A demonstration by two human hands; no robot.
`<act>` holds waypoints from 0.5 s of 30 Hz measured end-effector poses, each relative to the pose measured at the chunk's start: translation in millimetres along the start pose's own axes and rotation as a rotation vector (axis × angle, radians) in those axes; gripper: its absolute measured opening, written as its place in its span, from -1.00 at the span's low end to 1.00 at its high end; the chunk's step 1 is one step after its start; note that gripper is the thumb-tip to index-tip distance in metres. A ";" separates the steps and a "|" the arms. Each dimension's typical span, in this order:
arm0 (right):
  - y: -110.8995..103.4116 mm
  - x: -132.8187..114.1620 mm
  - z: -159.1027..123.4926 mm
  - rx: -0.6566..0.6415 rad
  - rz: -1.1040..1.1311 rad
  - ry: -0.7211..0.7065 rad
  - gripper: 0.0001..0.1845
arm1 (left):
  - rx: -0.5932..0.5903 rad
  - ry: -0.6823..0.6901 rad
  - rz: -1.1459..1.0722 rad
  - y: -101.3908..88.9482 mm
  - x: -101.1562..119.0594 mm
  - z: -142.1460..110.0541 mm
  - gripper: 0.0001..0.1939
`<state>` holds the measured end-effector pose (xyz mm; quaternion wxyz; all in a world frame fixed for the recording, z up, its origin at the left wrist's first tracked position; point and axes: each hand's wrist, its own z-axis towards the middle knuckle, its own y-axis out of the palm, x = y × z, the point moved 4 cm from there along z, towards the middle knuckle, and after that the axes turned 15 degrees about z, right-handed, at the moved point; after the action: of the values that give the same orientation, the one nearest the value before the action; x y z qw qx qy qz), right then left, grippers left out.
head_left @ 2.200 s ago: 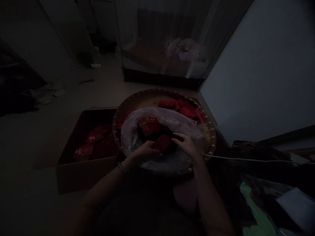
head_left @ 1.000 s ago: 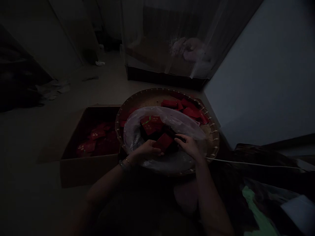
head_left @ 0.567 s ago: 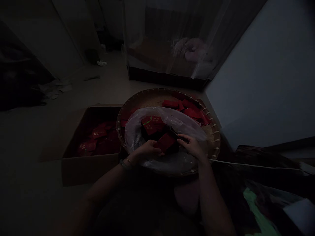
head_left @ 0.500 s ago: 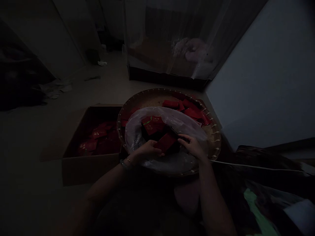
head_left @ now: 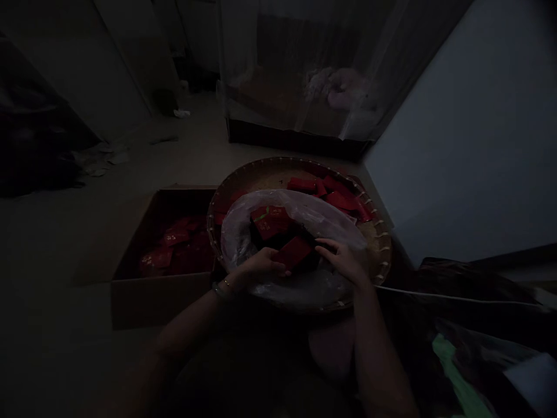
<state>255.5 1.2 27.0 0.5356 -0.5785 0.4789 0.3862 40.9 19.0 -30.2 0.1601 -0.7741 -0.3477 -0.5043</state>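
Note:
My left hand [head_left: 264, 265] is closed on the near left end of a red envelope [head_left: 295, 253], which tilts up to the right. My right hand [head_left: 342, 259] is just right of it, thumb and forefinger a little apart; nothing shows clearly between them. Both hands are over a clear plastic bag [head_left: 300, 290] whose mouth lies spread open. Inside the bag sits a stack of red envelopes [head_left: 272, 222] with gold print and a green strip. The bag rests in a round woven bamboo tray [head_left: 256, 168]. Dim light hides the bag's dark inside.
More red envelopes [head_left: 342, 199] lie at the tray's far right. A cardboard box [head_left: 161, 302] full of red packets stands to the left. Behind is a netted bed [head_left: 278, 96]; a pale wall [head_left: 470, 145] rises at right. A white cord [head_left: 452, 296] runs rightward from the tray.
The red envelope in my left hand has turned slightly, showing more of its face. A dark, thin-edged piece by my right fingertips no longer shows. Both hands stay nearly in place.

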 end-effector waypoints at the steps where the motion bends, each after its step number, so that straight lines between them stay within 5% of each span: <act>1: -2.0 2.7 0.4 -0.001 0.015 -0.004 -0.45 | 0.016 -0.004 0.003 -3.5 1.4 -1.4 -0.75; 8: -9.4 29.3 8.1 0.066 -0.263 -0.187 -0.53 | 0.224 0.053 0.017 -51.5 21.3 -20.5 -0.78; 15: 37.5 -5.3 11.3 0.130 -0.235 -0.321 -0.59 | 0.090 0.007 0.167 -41.2 18.6 -28.1 -0.81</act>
<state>218.6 14.3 21.3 0.6826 -0.5256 0.3407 0.3765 -2.1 38.4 -5.6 0.2375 -0.7906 -0.3039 -0.4756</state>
